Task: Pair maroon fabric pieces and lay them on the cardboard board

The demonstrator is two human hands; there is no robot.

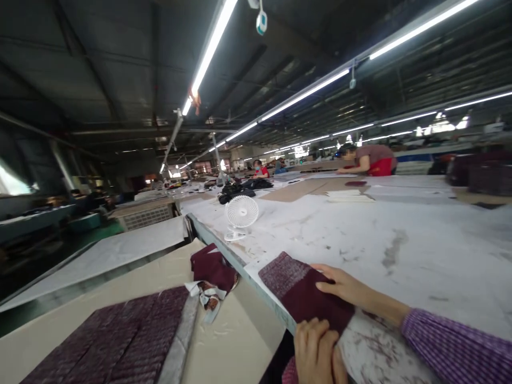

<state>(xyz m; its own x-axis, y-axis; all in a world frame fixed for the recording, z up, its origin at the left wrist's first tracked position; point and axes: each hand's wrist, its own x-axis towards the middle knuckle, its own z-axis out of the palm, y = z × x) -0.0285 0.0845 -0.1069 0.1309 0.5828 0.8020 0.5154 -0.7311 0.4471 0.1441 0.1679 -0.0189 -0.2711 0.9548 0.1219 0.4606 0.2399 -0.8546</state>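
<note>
Two hands on the cloth (312,298), nearer than the fan (242,212) and to its right. With right hand (335,281), touching the side edge, thumb parted from fingers; with left hand (316,346), fingers bent and close together at the near end. Cannot tell if truly pinching. Probably light, soft, easy to crease; better to take by opposite edges, not the middle. Farther out, left of the fan and nearer: maroon scrap (212,269), then speckled pieces (116,336).

Fan (241,212) beyond open tabletop (320,229).
</note>
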